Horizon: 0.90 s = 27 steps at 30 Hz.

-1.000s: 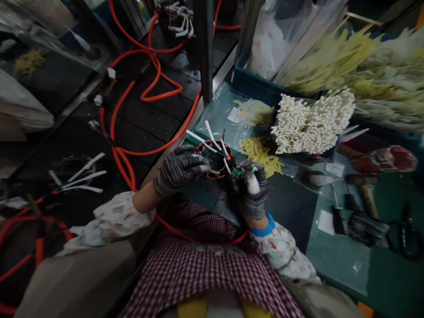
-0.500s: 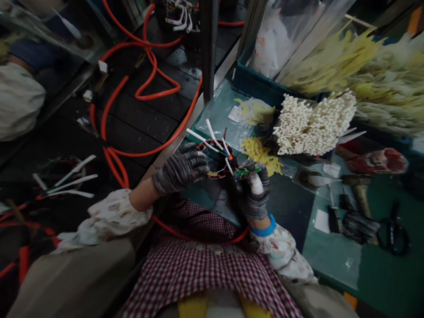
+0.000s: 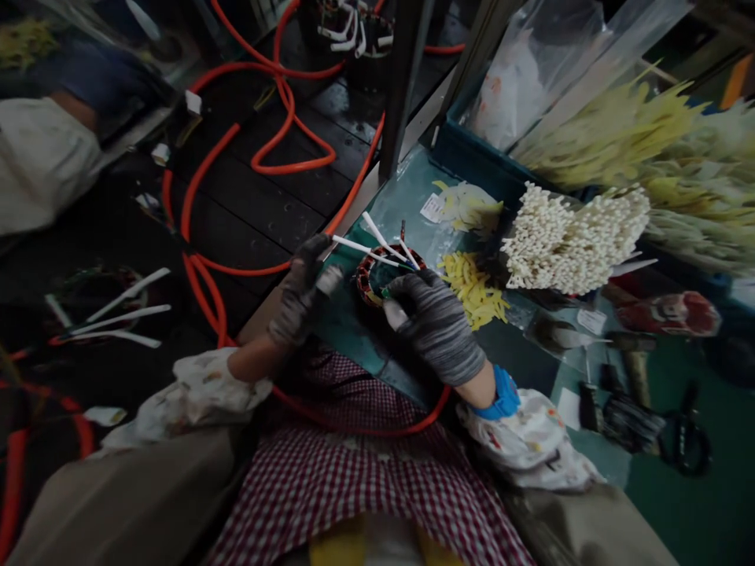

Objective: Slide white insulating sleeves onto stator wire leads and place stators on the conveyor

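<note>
A wire-wound ring with several white sleeves sticking out of it lies on the green table in front of me. My right hand, in a grey striped glove, closes over the ring's right side, thumb and fingers pinched together on it. To the left of the ring, my left hand, gloved too, is raised with fingers and thumb apart and nothing between them. It does not touch the ring. Small yellow strips lie just right of the ring.
Beyond the strips lie a bundle of white tubes and a teal bin. Tools, including a hammer and black scissors, are at right. Orange hoses and another ring with sleeves are left. A co-worker's sleeve shows upper left.
My left hand has drawn back from the ring and turned. My right hand has moved left and over the ring, back of the hand upward. The view has shifted slightly.
</note>
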### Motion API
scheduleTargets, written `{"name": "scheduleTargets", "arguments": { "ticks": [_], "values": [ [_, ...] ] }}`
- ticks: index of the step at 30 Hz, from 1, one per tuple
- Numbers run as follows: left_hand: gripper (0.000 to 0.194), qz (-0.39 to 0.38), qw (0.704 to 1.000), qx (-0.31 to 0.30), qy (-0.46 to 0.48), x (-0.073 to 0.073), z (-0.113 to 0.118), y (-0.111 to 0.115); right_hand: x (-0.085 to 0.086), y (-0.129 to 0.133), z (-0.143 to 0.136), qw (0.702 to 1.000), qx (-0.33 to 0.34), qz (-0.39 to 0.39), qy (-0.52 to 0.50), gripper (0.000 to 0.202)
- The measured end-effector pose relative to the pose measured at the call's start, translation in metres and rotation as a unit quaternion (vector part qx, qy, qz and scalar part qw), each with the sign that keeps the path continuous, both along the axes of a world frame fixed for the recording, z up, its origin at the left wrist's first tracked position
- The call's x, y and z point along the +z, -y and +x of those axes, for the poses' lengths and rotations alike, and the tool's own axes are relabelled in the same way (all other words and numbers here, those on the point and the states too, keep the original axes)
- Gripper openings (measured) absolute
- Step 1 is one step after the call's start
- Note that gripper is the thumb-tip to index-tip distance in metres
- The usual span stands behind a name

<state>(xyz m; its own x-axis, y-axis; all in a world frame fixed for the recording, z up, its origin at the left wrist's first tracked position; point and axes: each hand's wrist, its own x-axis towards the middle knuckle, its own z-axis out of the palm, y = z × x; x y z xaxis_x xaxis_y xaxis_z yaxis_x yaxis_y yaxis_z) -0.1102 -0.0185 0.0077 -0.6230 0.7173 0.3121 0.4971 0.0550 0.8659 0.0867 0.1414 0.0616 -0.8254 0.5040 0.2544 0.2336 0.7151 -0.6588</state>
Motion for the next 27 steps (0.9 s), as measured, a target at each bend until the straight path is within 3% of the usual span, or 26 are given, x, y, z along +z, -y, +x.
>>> {"name": "scheduleTargets", "arguments": {
  "ticks": [3, 6, 9, 11, 15, 18, 23, 27],
  "values": [
    [0.051, -0.086, 0.989, -0.112, 0.029, -0.003, -0.017, -0.013, 0.000, 0.001, -0.011, 0.994, 0.006, 0.070, 0.086, 0.020],
    [0.053, -0.120, 0.973, -0.193, 0.028, -0.004, -0.018, -0.036, -0.005, -0.002, -0.014, 0.991, 0.022, 0.086, 0.102, 0.021],
    [0.074, -0.112, 0.963, -0.241, 0.045, -0.004, -0.006, -0.047, -0.011, 0.000, -0.005, 0.993, 0.041, 0.082, 0.074, 0.020],
    [0.088, -0.079, 0.959, -0.269, 0.050, -0.004, 0.005, -0.044, -0.017, 0.011, 0.006, 0.995, 0.029, 0.079, 0.053, 0.021],
    [0.103, -0.021, 0.957, -0.289, -0.009, -0.007, 0.021, -0.020, -0.034, 0.042, 0.033, 0.996, -0.013, 0.088, -0.028, 0.025],
    [0.103, -0.001, 0.949, -0.305, -0.077, -0.012, 0.027, -0.003, -0.049, 0.058, 0.049, 0.997, -0.011, 0.053, -0.051, 0.031],
    [0.093, 0.018, 0.946, -0.293, -0.135, -0.022, 0.030, 0.009, -0.067, 0.061, 0.065, 1.000, -0.010, -0.002, -0.006, 0.043],
    [0.095, -0.003, 0.947, -0.279, -0.160, -0.021, 0.030, 0.011, -0.065, 0.061, 0.061, 1.000, -0.002, 0.005, 0.008, 0.040]
  ]
}}
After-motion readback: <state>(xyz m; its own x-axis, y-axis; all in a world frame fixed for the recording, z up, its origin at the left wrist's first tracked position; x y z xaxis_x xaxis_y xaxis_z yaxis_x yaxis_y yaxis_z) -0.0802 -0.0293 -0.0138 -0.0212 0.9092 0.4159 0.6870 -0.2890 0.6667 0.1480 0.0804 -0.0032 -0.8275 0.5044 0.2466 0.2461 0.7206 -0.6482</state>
